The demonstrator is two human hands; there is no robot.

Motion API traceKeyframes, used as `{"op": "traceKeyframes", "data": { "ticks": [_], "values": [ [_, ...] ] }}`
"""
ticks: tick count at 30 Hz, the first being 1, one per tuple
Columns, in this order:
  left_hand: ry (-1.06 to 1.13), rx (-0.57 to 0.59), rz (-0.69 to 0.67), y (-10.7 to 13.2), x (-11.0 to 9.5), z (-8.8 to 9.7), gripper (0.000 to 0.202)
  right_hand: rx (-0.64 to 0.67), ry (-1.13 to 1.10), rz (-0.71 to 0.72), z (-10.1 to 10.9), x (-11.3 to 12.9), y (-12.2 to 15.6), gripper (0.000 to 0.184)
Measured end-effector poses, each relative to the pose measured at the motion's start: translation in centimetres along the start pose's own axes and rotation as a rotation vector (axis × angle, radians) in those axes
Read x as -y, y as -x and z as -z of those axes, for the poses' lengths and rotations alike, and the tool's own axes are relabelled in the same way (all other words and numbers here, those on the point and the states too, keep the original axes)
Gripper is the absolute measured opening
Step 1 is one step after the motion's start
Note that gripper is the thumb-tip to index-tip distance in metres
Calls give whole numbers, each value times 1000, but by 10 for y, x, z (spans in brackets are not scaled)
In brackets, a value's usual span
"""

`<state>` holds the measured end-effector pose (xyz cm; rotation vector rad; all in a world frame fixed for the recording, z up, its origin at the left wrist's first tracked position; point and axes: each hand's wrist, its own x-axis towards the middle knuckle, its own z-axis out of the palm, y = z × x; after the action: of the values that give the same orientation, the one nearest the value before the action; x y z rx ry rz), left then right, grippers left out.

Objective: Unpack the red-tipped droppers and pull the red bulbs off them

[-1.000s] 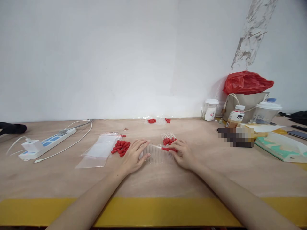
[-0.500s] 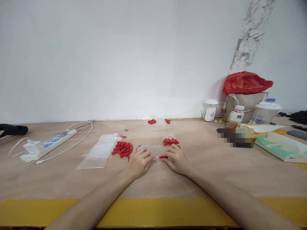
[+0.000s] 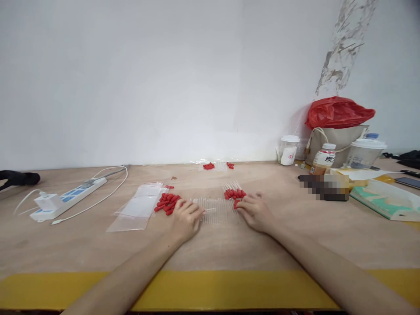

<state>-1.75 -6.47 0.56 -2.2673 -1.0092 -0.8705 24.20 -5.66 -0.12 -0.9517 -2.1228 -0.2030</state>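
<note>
A row of clear thin tubes [image 3: 218, 209] lies on the wooden table between my hands. My left hand [image 3: 186, 217] rests at the row's left end, its fingers curled and pinched on one clear tube that points right. My right hand [image 3: 256, 211] sits at the row's right end, fingers bent, with a red cap just showing at its fingertips. A loose pile of red caps [image 3: 167, 203] lies just left of my left hand. Behind my right hand lie several tubes with red caps [image 3: 234, 191] on them.
Clear zip bags [image 3: 138, 207] lie left of the pile. A white power strip [image 3: 65, 196] with cables is far left. More red caps [image 3: 208, 166] lie near the wall. Bottles, cups, a red bag [image 3: 337, 112] and a green box [image 3: 383, 200] crowd the right. A yellow strip [image 3: 210, 288] edges the table.
My right hand has moved right, away from the row's middle, taking the red-capped piece with it. My left hand has closed onto a single tube at the left end.
</note>
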Motion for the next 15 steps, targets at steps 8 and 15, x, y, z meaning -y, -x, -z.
{"op": "traceKeyframes", "data": {
  "ticks": [8, 15],
  "values": [
    [138, 71, 300, -1, 17, -4, 32, -260, -254, -531, -7, -49, 1, 30],
    [121, 99, 154, -2, 10, -15, 32, -79, -293, -559, -10, -23, -4, 22]
  ]
}}
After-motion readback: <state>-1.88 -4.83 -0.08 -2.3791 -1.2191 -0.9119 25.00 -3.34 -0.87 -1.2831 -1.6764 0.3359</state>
